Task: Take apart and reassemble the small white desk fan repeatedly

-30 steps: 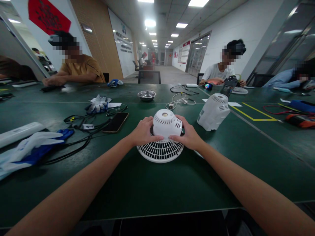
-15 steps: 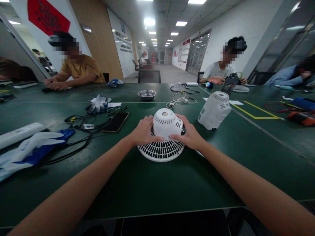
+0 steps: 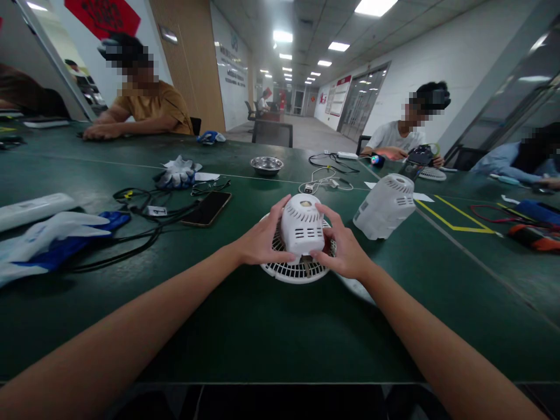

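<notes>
A white vented motor housing (image 3: pixel 303 224) sits on top of a round white fan grille (image 3: pixel 297 273) on the green table. My left hand (image 3: pixel 265 236) grips the housing's left side, thumb at its lower front edge. On the other side my right hand (image 3: pixel 343 242) holds it with fingers curved round and thumb near the front. The slotted side of the housing faces me. A pale flat part (image 3: pixel 356 287) lies partly under my right wrist. To the right stands a white plastic housing (image 3: pixel 387 207), slightly tilted.
Beyond my hands are a metal bowl (image 3: pixel 266 165) and a white cable (image 3: pixel 335 182). A phone (image 3: pixel 207 208), black cables (image 3: pixel 146 239) and blue-white gloves (image 3: pixel 65 236) lie left. An orange-and-black tool (image 3: pixel 536 237) is far right. People sit across the table.
The motor housing has turned, so its slotted side now faces me instead of pointing right. Both my hands have shifted round it. The camera view has tilted and moved slightly.
</notes>
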